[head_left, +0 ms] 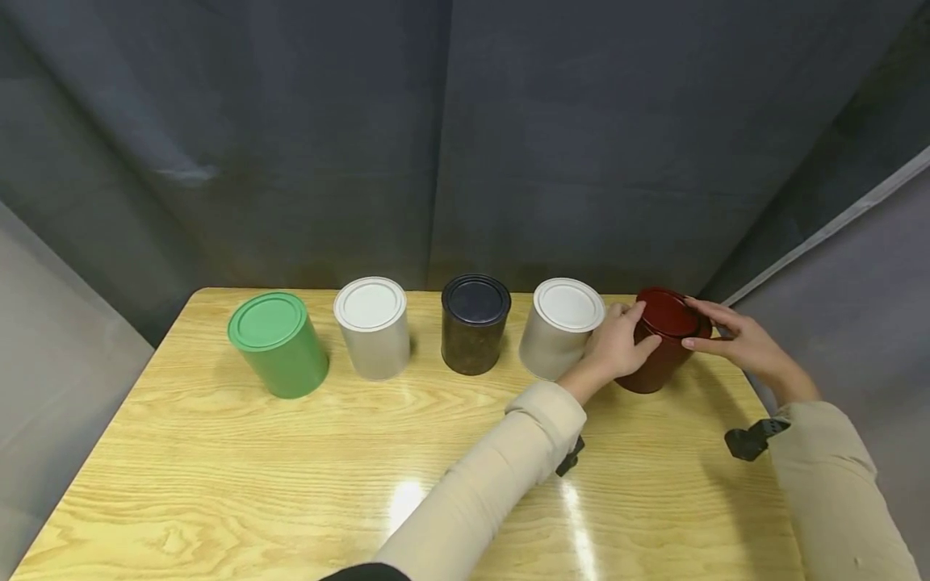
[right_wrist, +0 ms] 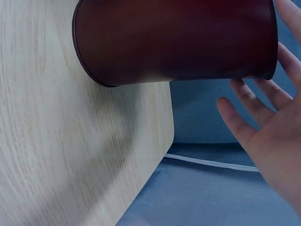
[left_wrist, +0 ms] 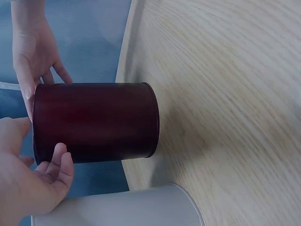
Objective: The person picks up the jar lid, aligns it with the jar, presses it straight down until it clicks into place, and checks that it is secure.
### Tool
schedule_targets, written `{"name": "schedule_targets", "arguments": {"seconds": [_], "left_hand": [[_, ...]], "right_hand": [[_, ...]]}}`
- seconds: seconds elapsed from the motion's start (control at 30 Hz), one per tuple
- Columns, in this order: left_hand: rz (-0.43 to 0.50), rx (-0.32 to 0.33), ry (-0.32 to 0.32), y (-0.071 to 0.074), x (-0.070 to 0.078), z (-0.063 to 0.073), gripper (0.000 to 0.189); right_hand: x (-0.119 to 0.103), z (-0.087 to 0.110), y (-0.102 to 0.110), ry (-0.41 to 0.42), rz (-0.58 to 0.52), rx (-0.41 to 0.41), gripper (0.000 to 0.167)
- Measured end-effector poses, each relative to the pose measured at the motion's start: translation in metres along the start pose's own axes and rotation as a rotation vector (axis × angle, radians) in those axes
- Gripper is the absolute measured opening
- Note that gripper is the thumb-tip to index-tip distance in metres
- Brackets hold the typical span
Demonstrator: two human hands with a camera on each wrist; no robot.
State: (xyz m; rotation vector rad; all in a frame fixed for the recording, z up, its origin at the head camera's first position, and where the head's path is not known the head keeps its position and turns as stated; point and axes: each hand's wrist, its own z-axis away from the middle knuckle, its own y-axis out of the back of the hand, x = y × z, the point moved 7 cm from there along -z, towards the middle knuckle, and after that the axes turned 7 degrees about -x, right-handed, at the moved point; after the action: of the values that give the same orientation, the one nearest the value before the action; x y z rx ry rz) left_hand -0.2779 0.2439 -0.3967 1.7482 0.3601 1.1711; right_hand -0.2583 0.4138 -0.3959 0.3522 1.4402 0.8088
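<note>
A lidded dark red can (head_left: 666,316) stands upright at the right end of a row, between both hands. My left hand (head_left: 616,345) holds its upper left side, thumb in front and fingers farther back. On the opposite side, my right hand (head_left: 744,347) holds the can near the lid rim, thumb and forefinger spread round the edge. The left wrist view shows the left fingers (left_wrist: 61,169) bent beside the red wall. In the right wrist view, some right fingertips reach the can's top edge while the little finger (right_wrist: 233,117) stands off it.
Close to the left hand is a white-lidded can (head_left: 563,323). Farther left along the row are a black can (head_left: 474,331), another white can (head_left: 374,331) and a green can (head_left: 279,347). The wooden table (head_left: 291,484) meets dark curtains (head_left: 327,161) behind.
</note>
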Motion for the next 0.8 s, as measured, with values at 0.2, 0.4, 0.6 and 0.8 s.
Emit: {"name": "schedule_targets", "arguments": {"seconds": [0.2, 0.4, 0.6, 0.8], "left_hand": [[0.034, 0.023, 0.077, -0.002, -0.003, -0.004, 0.058], [-0.012, 0.029, 0.137, -0.002, -0.001, -0.007, 0.056], [-0.058, 0.042, 0.171, -0.003, 0.002, -0.008, 0.051], [-0.069, 0.036, 0.213, -0.003, 0.002, -0.011, 0.05]], "right_hand": [[0.003, 0.0, 0.001, -0.014, 0.025, 0.024, 0.067], [0.003, -0.001, -0.001, -0.033, 0.04, 0.051, 0.066], [0.006, 0.0, 0.0, -0.053, 0.029, 0.069, 0.069], [0.01, -0.001, 0.001, -0.08, 0.034, 0.074, 0.069]]}}
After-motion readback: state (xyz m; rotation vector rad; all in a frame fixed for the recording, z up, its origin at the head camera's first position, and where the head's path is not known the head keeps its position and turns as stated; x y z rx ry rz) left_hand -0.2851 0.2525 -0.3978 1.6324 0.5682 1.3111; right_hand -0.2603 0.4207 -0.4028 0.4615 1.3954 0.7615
